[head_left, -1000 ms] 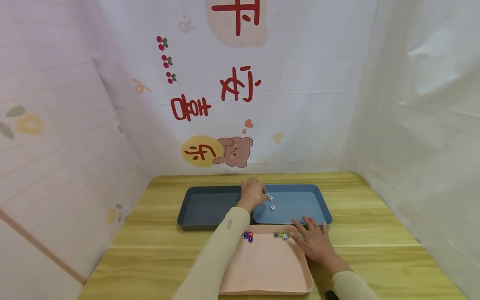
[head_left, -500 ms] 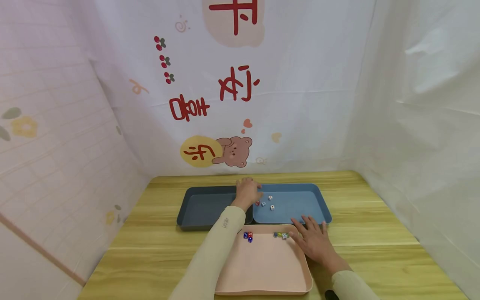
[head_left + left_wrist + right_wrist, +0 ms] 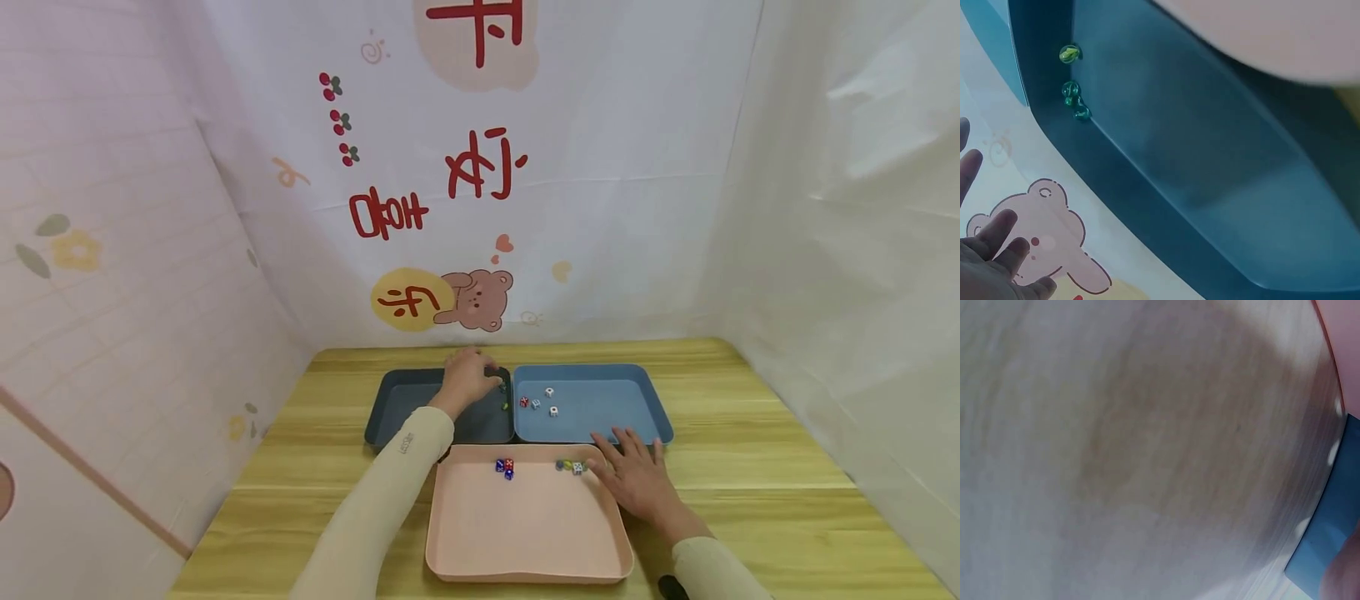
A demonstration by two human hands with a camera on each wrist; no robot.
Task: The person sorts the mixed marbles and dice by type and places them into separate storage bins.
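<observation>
My left hand (image 3: 465,379) is over the right half of the dark blue tray (image 3: 392,408), fingers loosely spread. In the left wrist view its fingers (image 3: 999,234) hold nothing. Inside that tray, along one wall, lie a yellow-green marble (image 3: 1070,54) and a few teal ones (image 3: 1082,112). The lighter blue tray (image 3: 615,408) beside it holds a red die (image 3: 524,402) and several pale dice (image 3: 553,412). My right hand (image 3: 637,479), its fingers spread, rests where the pink tray's (image 3: 525,533) far right corner meets the lighter tray's front edge.
In the pink tray, blue and red dice (image 3: 500,466) sit together near the far edge. Marbles (image 3: 567,466) and a white die (image 3: 577,468) lie by my right fingertips. The wooden table (image 3: 780,467) runs to a white printed cloth (image 3: 630,208) behind.
My left hand has moved left from the lighter blue tray to above the dark one. The red die in the lighter tray and marbles in the dark tray have come into sight. My right hand stays put.
</observation>
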